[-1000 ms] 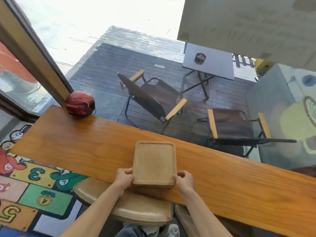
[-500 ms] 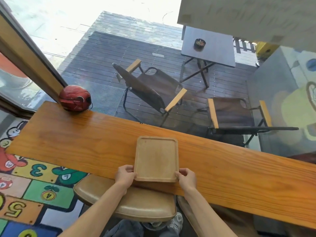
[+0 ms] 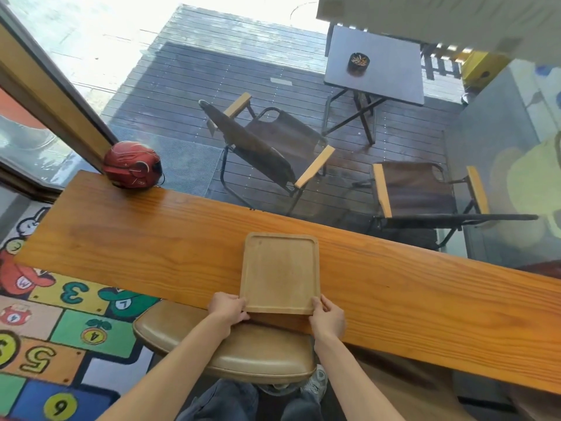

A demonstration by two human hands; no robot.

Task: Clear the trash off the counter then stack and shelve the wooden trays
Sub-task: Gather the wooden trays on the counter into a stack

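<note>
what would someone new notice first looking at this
Most likely the pale wooden tray in the middle of the long orange-brown counter, gripped at its near corners by the left hand and right hand. Next, the shiny red helmet at the counter's far left end by the window frame. The bright numbered floor mat at lower left also pulls the eye.

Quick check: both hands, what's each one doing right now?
Left hand: closed on the near left corner of the wooden tray.
Right hand: closed on the tray's near right corner.
</note>
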